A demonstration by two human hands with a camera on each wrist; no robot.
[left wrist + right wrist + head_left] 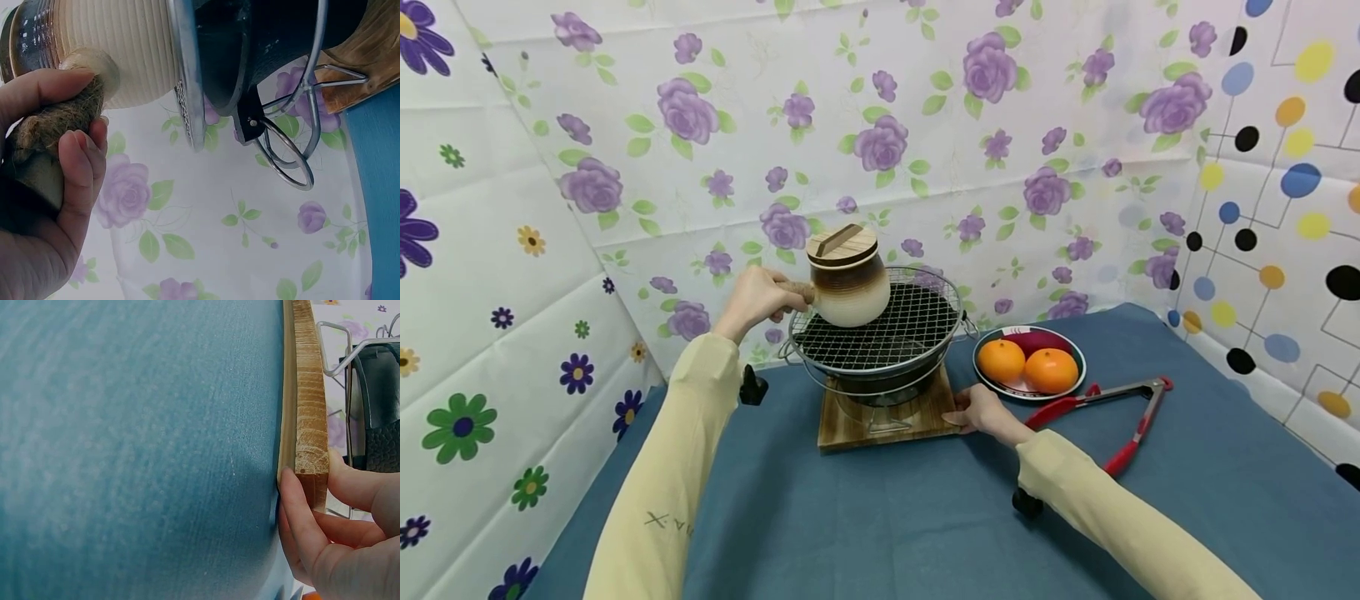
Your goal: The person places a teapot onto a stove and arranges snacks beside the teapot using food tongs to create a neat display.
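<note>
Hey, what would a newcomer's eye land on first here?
Probably the lidded pot over the grill, its handle held in the left grip. Next, two bright oranges in a dish to the grill's right, with red-handled tongs beside it. The purple-flowered backdrop behind stands out too.

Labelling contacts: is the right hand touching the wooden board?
Touching. The right wrist view shows it plainly: the right hand pinches the wooden board at one corner between thumb and fingers.

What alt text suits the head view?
A left hand grips the brown handle of a cream-and-brown rounded pot with wooden lid over a round black mesh-topped grill; a right hand pinches the wooden board beneath. At right: two round oranges and red-handled tongs.
</note>
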